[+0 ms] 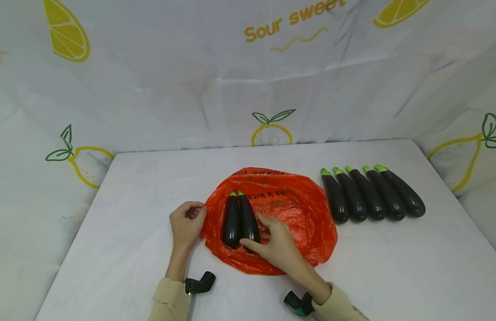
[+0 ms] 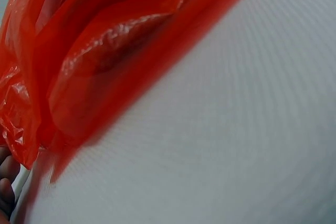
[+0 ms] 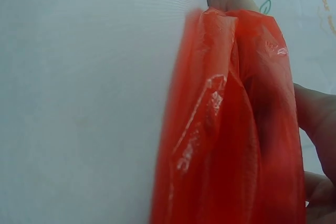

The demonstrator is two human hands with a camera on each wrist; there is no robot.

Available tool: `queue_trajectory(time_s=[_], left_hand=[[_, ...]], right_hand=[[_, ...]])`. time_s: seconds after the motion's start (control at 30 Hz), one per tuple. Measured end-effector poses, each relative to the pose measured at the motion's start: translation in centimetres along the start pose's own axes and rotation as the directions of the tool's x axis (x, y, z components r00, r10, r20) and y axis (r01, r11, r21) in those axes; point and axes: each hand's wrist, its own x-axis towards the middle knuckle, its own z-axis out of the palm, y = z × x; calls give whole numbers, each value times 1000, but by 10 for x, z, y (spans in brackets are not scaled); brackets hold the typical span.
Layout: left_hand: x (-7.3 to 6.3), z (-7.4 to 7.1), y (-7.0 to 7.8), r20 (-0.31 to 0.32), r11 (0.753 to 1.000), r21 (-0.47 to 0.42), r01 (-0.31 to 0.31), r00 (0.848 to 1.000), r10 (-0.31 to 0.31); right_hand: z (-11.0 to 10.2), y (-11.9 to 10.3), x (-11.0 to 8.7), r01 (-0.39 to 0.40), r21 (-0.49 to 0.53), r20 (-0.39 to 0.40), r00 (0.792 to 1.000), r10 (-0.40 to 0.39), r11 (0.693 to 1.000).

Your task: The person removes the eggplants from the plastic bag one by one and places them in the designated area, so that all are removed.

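Observation:
A red plastic bag point(image 1: 300, 223) lies spread open at the middle of the table, dark printing on it. Two dark purple eggplants lie side by side in its left half: a left eggplant point(image 1: 232, 220) and a right eggplant point(image 1: 247, 216), green stem ends pointing away. With thumb and fingers my left hand point(image 1: 185, 226) pinches the bag's left rim. My right hand point(image 1: 281, 245) reaches over the near rim and grips the right eggplant, thumb at its near end and fingers along its right side. In the right wrist view the bag's wall point(image 3: 210, 129) hides most of this grip.
Several more eggplants point(image 1: 373, 198) lie in a slanted row right of the bag, close to its rim. They rest on a white-covered table point(image 1: 123, 232). Behind the table's far edge hangs a white cloth point(image 1: 171, 107) with lemon prints.

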Motion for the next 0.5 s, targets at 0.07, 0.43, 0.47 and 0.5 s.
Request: queue_trajectory(time_s=[0.07, 0.43, 0.47, 0.5], left_hand=[[0, 0, 0, 1, 1000, -5, -3, 1000, 3], [0, 1, -3, 0, 1000, -11, -15, 1000, 15], [0, 1, -3, 0, 1000, -13, -15, 1000, 15], [0, 1, -3, 0, 1000, -14, -15, 1000, 15]], right_hand=[[0, 0, 0, 4, 3, 0, 1000, -4, 1000], [-6, 2, -1, -30, 23, -18, 999, 31, 999], [-6, 2, -1, -29, 24, -18, 999, 29, 999], [-7, 2, -1, -25, 24, -17, 1000, 25, 999]])
